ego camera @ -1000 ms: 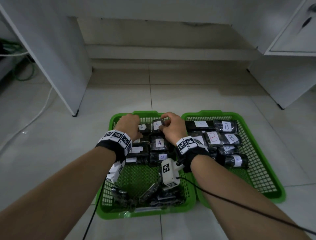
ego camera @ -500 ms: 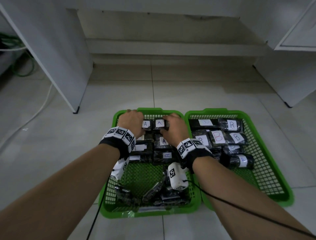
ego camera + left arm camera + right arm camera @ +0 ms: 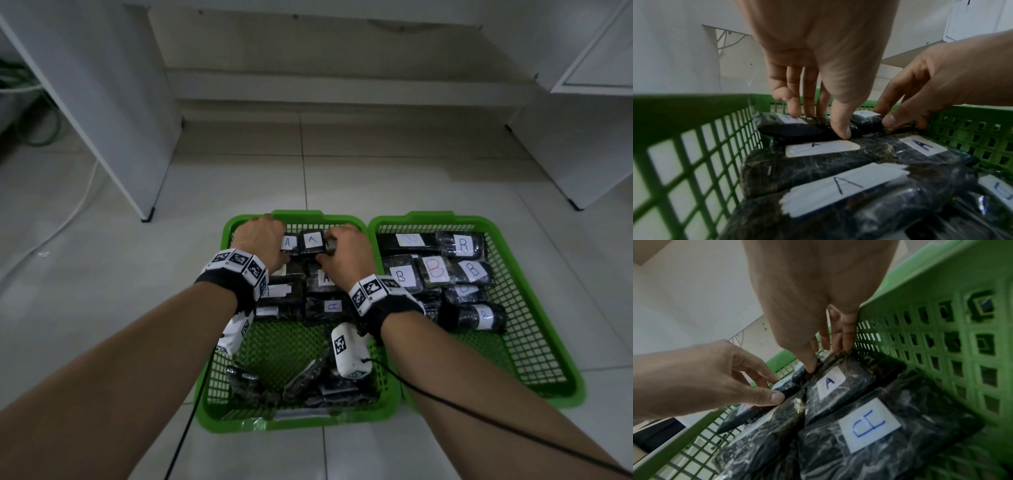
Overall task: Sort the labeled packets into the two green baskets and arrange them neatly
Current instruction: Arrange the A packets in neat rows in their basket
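Observation:
Two green baskets stand side by side on the floor, the left basket [image 3: 294, 218] with black packets labeled A and the right basket [image 3: 445, 219] with packets labeled B [image 3: 436, 269]. Both hands reach into the far end of the left basket. My left hand [image 3: 270, 246] pinches the back-row left A packet [image 3: 795, 129], thumb on its near edge and fingers [image 3: 795, 112] on its far side. My right hand [image 3: 337, 250] pinches the neighbouring back-row A packet [image 3: 312, 240] at its right end, against the basket wall [image 3: 920, 337]. More A packets [image 3: 842, 185] lie in rows behind.
Several loose black packets [image 3: 308, 377] lie jumbled at the near end of the left basket. A white cabinet panel [image 3: 113, 137] stands at the far left and another cabinet [image 3: 582, 154] at the far right. A black cable [image 3: 479, 421] trails from my right wrist.
My right hand has lowered the A packet it held up into the back row. Both hands have shifted slightly farther toward the basket's far wall.

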The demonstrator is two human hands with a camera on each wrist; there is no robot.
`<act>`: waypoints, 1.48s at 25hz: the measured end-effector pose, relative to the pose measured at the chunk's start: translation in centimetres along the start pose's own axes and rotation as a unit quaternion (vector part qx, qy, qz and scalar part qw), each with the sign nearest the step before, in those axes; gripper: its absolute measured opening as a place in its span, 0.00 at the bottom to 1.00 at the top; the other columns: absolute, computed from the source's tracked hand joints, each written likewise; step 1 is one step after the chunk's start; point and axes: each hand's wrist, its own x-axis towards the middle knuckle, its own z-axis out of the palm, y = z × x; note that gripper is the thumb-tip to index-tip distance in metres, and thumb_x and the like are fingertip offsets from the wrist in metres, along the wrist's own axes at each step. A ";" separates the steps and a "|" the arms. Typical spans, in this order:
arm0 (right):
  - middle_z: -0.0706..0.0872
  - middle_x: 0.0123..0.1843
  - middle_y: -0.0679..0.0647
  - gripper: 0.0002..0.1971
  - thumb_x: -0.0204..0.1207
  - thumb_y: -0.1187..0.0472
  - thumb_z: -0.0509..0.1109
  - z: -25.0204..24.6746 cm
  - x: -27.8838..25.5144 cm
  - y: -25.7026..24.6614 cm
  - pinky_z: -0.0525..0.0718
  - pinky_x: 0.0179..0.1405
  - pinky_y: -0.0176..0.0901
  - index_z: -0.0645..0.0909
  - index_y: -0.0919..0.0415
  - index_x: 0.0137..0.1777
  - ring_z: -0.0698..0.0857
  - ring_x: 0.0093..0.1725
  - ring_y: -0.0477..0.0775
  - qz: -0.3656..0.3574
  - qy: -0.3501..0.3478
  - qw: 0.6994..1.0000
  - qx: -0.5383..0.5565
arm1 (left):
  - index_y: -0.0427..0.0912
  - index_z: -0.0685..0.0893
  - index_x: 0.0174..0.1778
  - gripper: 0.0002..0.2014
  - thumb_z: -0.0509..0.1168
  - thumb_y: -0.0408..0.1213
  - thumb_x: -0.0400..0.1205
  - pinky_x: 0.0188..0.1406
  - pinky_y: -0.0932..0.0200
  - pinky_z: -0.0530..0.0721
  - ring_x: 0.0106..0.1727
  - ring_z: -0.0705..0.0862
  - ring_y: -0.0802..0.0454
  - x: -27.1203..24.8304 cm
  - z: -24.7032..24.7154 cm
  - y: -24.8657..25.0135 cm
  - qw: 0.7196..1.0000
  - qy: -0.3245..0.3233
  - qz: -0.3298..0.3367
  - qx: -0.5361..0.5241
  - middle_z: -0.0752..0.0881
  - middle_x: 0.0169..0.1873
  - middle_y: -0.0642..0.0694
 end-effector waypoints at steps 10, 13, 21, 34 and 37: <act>0.94 0.42 0.53 0.08 0.69 0.69 0.80 -3.5 -5.2 -2.4 0.89 0.36 0.41 0.93 0.59 0.46 0.91 0.39 0.50 0.025 -0.333 0.943 -0.007 | 0.50 0.91 0.37 0.01 0.76 0.41 0.71 0.43 0.57 0.86 0.43 0.89 0.54 -6.0 -2.5 -0.3 0.968 -0.171 0.116 -0.142 0.91 0.37 0.53; 0.94 0.46 0.48 0.17 0.67 0.72 0.77 -3.7 -7.6 -3.4 0.90 0.45 0.43 0.94 0.57 0.54 0.89 0.40 0.47 0.004 -0.470 0.880 -0.072 | 0.56 0.93 0.42 0.12 0.74 0.35 0.67 0.59 0.49 0.88 0.49 0.90 0.58 -9.2 -2.5 -1.5 0.908 -0.385 0.117 -0.119 0.93 0.40 0.56; 0.92 0.52 0.47 0.11 0.72 0.61 0.84 -3.0 -9.9 -3.9 0.83 0.50 0.40 0.94 0.55 0.54 0.89 0.53 0.49 -0.024 -0.426 0.897 -0.112 | 0.45 0.92 0.50 0.14 0.82 0.39 0.69 0.47 0.60 0.83 0.53 0.88 0.53 -13.3 -0.8 -0.6 0.947 -0.307 0.099 -0.005 0.92 0.49 0.52; 0.90 0.54 0.50 0.28 0.59 0.75 0.87 -8.0 -8.0 -0.7 0.87 0.44 0.36 0.85 0.58 0.59 0.89 0.53 0.48 0.093 -0.116 0.959 0.241 | 0.32 0.70 0.68 0.16 0.56 0.31 0.85 0.50 0.37 0.90 0.56 0.87 0.23 -12.3 -4.4 -1.8 0.643 -0.286 -0.114 -0.701 0.84 0.60 0.22; 0.89 0.58 0.45 0.36 0.57 0.75 0.87 -7.2 -7.8 -0.9 0.81 0.42 0.27 0.85 0.53 0.66 0.85 0.53 0.40 0.059 -0.076 0.972 0.213 | 0.32 0.70 0.71 0.18 0.56 0.32 0.86 0.52 0.35 0.89 0.60 0.87 0.26 -12.2 -3.8 -1.8 0.607 -0.278 -0.104 -0.737 0.85 0.62 0.25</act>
